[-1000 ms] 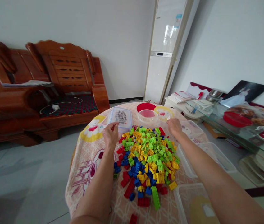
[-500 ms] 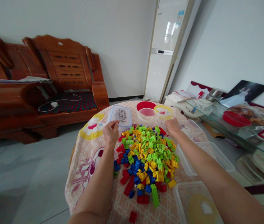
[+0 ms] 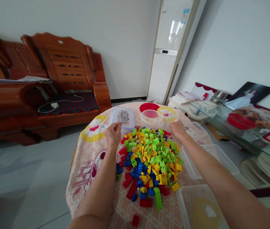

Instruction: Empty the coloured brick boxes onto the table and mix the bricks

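Note:
A heap of toy building blocks [image 3: 149,156] in green, yellow, blue and red lies between my two hands. My left hand [image 3: 113,135] is closed in a pinch at the heap's far left edge, in front of a clear lidded box [image 3: 122,117] with dark writing on its lid. Whatever its fingertips hold, if anything, is too small to name. At the heap's far right edge, my right hand [image 3: 178,129] is closed with its fingers curled down. What is in them is hidden. Some red blocks [image 3: 167,133] lie just left of it.
A round clear tub [image 3: 151,118] stands at the back beside a red disc [image 3: 146,107]. Clear plastic containers [image 3: 223,159] line the right side, with another box [image 3: 185,190] nearer. One red block [image 3: 135,220] lies in front. A glass-topped table [image 3: 239,133] stands right.
Less red shows beside my right hand than before, and that hand has shifted very slightly. My left hand stays at nearly the same spot.

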Demonstrator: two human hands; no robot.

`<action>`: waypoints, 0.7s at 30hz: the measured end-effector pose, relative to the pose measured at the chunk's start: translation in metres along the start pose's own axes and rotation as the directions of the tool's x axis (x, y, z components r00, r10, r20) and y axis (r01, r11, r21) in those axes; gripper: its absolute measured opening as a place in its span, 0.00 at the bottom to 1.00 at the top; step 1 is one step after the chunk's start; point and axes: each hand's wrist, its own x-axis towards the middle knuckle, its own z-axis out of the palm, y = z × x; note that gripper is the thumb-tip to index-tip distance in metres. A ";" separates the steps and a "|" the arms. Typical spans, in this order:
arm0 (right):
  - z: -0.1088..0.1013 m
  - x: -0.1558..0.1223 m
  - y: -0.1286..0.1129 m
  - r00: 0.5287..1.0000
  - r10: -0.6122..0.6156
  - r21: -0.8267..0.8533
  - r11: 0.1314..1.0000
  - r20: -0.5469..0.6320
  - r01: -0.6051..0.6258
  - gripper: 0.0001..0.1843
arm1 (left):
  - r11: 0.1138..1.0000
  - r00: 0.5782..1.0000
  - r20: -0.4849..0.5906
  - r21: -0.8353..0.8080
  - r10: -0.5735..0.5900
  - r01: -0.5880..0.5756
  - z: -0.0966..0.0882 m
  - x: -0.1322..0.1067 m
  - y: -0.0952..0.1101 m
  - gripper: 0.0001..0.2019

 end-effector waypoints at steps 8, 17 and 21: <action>-0.003 -0.005 -0.012 1.000 -0.019 -0.117 0.993 0.015 0.021 0.16 | 1.000 1.000 0.010 0.025 0.006 -0.006 -0.002 -0.002 0.006 0.17; -0.003 -0.035 0.055 0.959 0.284 0.041 0.958 0.002 -0.284 0.17 | 1.000 1.000 -0.006 0.008 0.000 0.000 -0.004 0.003 0.001 0.17; 0.014 -0.048 0.068 0.965 0.206 0.053 0.975 0.163 -0.217 0.10 | 1.000 1.000 -0.001 -0.002 -0.013 0.013 -0.003 0.002 0.003 0.18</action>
